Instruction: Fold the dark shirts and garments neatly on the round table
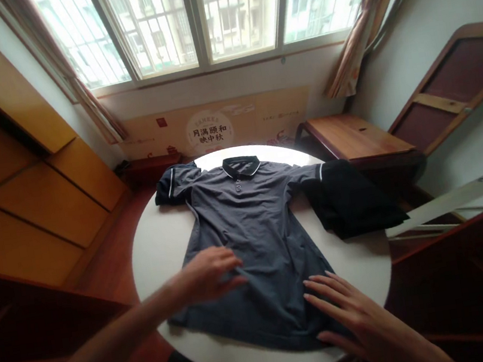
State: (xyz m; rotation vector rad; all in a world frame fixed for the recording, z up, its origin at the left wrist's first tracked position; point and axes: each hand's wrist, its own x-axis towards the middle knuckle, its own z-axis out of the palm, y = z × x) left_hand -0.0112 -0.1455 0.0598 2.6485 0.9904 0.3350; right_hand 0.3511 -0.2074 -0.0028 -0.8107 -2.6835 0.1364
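A dark grey polo shirt [248, 228] lies spread out, front up, on a round white table [152, 249], its black collar at the far side and its hem towards me. My left hand [214, 273] is over the left-middle of the shirt, slightly blurred, with thumb and fingers apart and nothing held. Over the lower right part of the shirt, near the hem, my right hand [339, 305] has its fingers stretched out and seems to rest on the fabric. Light creases run across the shirt's body.
A folded black garment [353, 200] lies at the table's right, by the shirt's right sleeve. Dark cloth [163, 189] sits by the left sleeve. Beyond stand a wooden side table [357, 136], wooden cabinets [34, 194] on the left and a window [199, 18] with curtains.
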